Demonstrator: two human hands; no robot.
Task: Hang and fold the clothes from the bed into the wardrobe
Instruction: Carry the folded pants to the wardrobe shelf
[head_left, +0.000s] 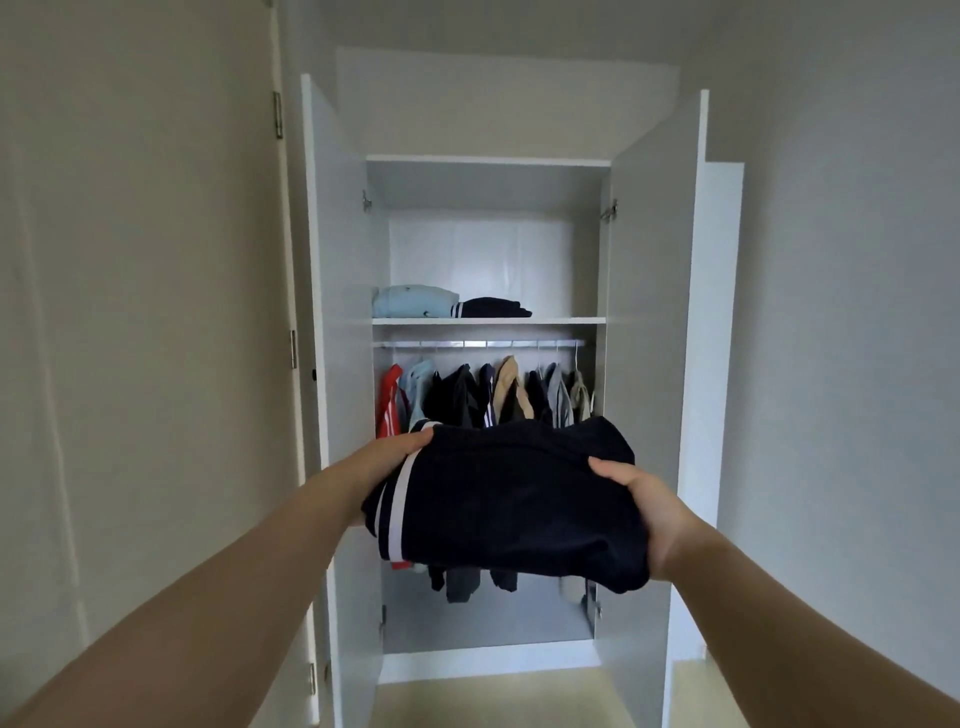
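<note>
**Item held:** folded navy garment (514, 499), white stripes along its left edge. You carry it flat in mid-air in front of the open wardrobe (488, 182), level with the lower part of the hanging clothes (488, 389) and below the shelf (545, 320).

**Left hand** (400, 449): clamped on the striped edge, fingers curled over the top, the rest hidden under the cloth.

**Right hand** (634, 499): clamped on the right edge, thumb pressed on top, fingers out of sight underneath.

**Arms:** both reach forward, nearly straight, forearms converging on the bundle.

**Shelf:** a light blue pile (413, 301) at the left, touching a dark pile (496, 307) beside it, with bare board to their right.

**Rail** (478, 344): just under the shelf, filled along its length with the hanging clothes.

**Risks, as judged:**
- The near right corner droops below your right hand, so the fold could slump open as you lift.
- The shelf sits well above the bundle, so too shallow a lift could catch the board's front edge or the hangers.
- A careless slide could shove the dark pile out of square.
</note>
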